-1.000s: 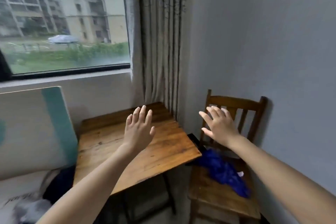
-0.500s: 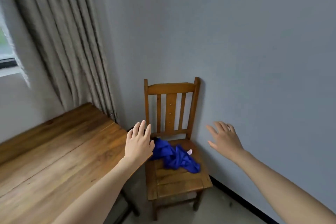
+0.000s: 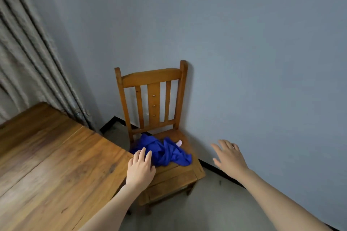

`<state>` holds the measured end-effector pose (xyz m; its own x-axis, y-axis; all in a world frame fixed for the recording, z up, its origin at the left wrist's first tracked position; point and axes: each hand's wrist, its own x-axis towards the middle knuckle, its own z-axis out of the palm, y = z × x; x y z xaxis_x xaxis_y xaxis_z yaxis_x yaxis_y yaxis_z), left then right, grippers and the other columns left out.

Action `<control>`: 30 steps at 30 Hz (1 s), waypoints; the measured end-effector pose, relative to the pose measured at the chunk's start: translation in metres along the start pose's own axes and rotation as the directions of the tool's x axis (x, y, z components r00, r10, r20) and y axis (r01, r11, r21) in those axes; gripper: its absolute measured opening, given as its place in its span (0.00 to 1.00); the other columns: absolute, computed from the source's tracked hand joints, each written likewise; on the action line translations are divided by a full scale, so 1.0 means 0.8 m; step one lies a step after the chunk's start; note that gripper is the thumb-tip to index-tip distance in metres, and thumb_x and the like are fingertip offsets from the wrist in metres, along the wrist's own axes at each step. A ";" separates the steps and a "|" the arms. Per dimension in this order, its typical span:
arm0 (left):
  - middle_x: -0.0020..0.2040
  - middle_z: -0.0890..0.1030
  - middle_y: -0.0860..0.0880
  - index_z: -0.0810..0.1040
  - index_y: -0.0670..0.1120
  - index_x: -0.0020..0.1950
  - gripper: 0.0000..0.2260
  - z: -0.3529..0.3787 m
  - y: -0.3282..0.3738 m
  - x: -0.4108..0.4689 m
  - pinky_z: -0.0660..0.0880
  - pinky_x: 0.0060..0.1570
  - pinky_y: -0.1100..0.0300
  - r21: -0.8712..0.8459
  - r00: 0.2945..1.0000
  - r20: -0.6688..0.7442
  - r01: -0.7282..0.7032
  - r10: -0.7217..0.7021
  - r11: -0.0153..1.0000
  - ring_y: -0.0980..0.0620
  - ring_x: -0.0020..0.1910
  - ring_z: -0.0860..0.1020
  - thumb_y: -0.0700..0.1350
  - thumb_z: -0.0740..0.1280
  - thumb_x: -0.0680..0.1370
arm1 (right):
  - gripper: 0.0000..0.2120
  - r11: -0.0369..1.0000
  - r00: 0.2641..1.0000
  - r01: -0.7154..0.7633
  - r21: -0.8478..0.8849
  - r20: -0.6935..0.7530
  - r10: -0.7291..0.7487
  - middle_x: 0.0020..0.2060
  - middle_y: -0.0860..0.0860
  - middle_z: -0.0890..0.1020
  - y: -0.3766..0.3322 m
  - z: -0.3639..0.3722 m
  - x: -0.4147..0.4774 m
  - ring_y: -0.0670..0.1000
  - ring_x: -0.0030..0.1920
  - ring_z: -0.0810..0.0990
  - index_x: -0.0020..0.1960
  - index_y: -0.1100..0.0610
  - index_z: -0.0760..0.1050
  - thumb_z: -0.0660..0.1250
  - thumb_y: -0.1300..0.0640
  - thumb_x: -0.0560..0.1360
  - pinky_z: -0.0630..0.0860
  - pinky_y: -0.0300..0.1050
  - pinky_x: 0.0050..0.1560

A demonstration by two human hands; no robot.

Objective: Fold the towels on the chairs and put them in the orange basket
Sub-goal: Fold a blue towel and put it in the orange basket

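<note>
**Crumpled blue towel on the chair seat, both hands empty**

The blue towel [image 3: 163, 154] lies bunched in loose ridges on the seat of the wooden chair [image 3: 153, 78], towards its back and left side; a small white tag [image 3: 179, 143] shows at its far edge. The left hand [image 3: 139, 169], fingers straight and close together, reaches over the towel's near-left edge. Whether it touches the cloth cannot be told. The right hand [image 3: 228, 156], fingers spread, hangs in the air to the right of the chair, apart from the towel and holding nothing.

The cloth looks thin, soft and light, so it should droop and lose shape once lifted. A pinch at two corners or along one edge would probably let it hang flat for folding. The tag may mark a hem. The table [image 3: 56, 165] beside the chair offers a flat surface. The orange basket is not in view.
</note>
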<state>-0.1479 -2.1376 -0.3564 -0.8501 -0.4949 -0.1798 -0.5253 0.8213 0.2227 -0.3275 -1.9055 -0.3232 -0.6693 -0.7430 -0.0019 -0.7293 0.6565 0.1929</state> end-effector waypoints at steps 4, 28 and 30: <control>0.77 0.52 0.47 0.53 0.49 0.76 0.25 0.022 0.031 0.032 0.52 0.73 0.53 -0.002 0.998 0.054 -0.016 0.016 1.000 0.46 0.76 0.50 0.52 0.54 0.81 | 0.28 0.998 0.997 -0.046 0.049 0.057 0.043 0.40 0.53 0.83 0.036 0.027 0.013 0.54 0.41 0.84 0.45 0.54 0.83 0.82 0.49 0.46 0.79 0.47 0.35; 0.74 0.60 0.51 0.60 0.49 0.74 0.23 0.149 0.153 0.180 0.61 0.69 0.57 -0.155 0.853 0.329 0.473 -0.407 0.867 0.50 0.73 0.58 0.51 0.57 0.80 | 0.22 0.846 0.824 -0.071 0.528 0.509 -0.249 0.66 0.49 0.67 0.104 0.230 0.176 0.49 0.66 0.68 0.70 0.52 0.63 0.59 0.48 0.78 0.68 0.43 0.63; 0.74 0.61 0.51 0.60 0.50 0.74 0.23 0.166 0.145 0.199 0.62 0.69 0.57 -0.174 0.839 0.352 0.495 -0.416 0.851 0.50 0.73 0.59 0.50 0.58 0.79 | 0.22 0.839 0.799 -0.103 0.534 0.547 -0.250 0.66 0.49 0.68 0.093 0.254 0.182 0.49 0.65 0.69 0.69 0.52 0.64 0.60 0.47 0.78 0.68 0.43 0.63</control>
<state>-0.3393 -2.0839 -0.4866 -0.4812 -0.6568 -0.5806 -0.8746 0.4043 0.2675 -0.5081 -1.9381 -0.5083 -0.4302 -0.6866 -0.5861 -0.6190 0.6969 -0.3621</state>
